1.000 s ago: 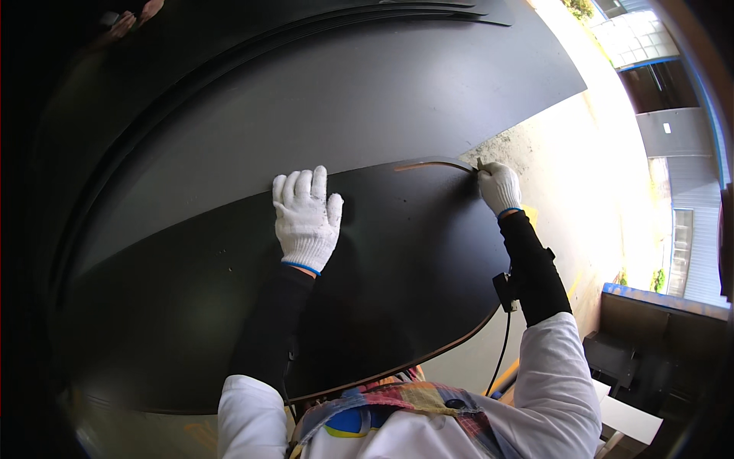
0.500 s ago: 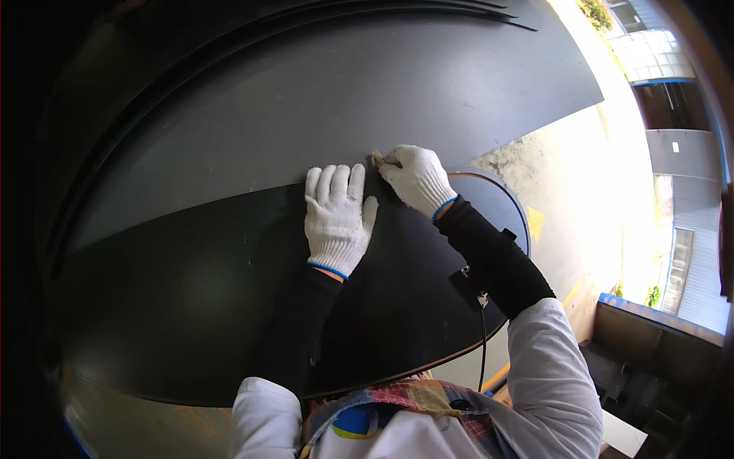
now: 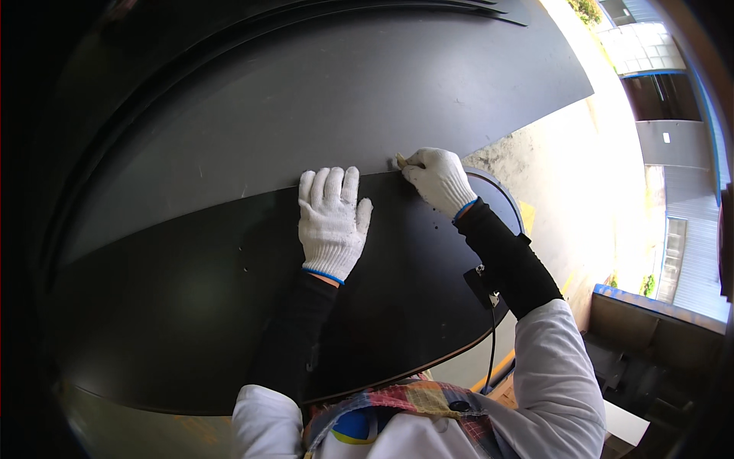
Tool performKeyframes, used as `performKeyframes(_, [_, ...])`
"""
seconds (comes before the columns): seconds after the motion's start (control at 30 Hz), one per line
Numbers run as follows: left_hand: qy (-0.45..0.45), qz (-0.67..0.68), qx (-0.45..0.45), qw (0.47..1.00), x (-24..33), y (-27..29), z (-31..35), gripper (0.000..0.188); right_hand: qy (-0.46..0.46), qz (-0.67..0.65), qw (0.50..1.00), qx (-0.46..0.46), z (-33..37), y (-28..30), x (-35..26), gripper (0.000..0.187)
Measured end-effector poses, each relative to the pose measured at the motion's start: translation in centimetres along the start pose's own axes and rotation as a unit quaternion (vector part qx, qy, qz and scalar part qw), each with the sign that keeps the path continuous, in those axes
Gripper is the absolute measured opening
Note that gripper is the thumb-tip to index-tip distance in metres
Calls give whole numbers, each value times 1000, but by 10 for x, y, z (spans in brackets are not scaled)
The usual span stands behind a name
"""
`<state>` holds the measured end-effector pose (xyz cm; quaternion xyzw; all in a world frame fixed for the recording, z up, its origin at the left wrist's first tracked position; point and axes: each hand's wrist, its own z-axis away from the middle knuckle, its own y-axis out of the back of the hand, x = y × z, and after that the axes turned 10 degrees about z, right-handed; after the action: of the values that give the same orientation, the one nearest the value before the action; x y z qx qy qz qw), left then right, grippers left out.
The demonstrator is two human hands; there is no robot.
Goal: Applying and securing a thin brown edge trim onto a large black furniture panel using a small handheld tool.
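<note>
Fingers spread flat, my left hand (image 3: 332, 222) in a white knit glove rests on a dark glossy board (image 3: 191, 306), its fingertips reaching the edge of a grey sheet (image 3: 367, 99). My right hand (image 3: 440, 182), gloved the same way, is closed in a pinch on a small yellowish-tan piece (image 3: 401, 161). That piece is at the grey sheet's near edge, right of my left hand; its kind is too small to make out. The pinching fingertips are partly hidden by the glove.
Thin dark curved strips (image 3: 306, 11) lie along the far side. A small black device (image 3: 483, 284) with a cable is beside my right forearm. The board's rounded rim (image 3: 497, 191) ends at the right, over a bright floor (image 3: 566, 191). An open brown container (image 3: 627, 329) stands lower right.
My right hand has slid rightward along the grey sheet's edge with the small piece. My left hand stays flat at nearly the same place; the view has shifted slightly.
</note>
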<state>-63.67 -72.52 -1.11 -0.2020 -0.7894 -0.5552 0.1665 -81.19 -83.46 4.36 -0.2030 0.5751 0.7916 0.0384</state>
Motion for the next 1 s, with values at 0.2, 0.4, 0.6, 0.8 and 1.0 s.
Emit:
performKeyframes(0.2, [-5, 12, 3, 1000, 4, 2, -4, 53, -183, -69, 980, 23, 13, 45, 77, 27])
performKeyframes(0.4, [4, 6, -4, 1000, 1, -3, -1, 52, -141, -4, 990, -12, 2, 41, 54, 28])
performKeyframes(0.6, [5, 4, -14, 1000, 1, 0, -1, 56, -131, -128, 980, -73, 4, 32, 21, 26])
performKeyframes(0.8, [-5, 17, -23, 1000, 1, 1, -3, 57, -106, -77, 986, -103, -2, 15, -12, 27])
performKeyframes(1.0, [-16, 28, -33, 999, -6, -2, 3, 59, -187, -42, 976, -100, -2, 25, 24, 31])
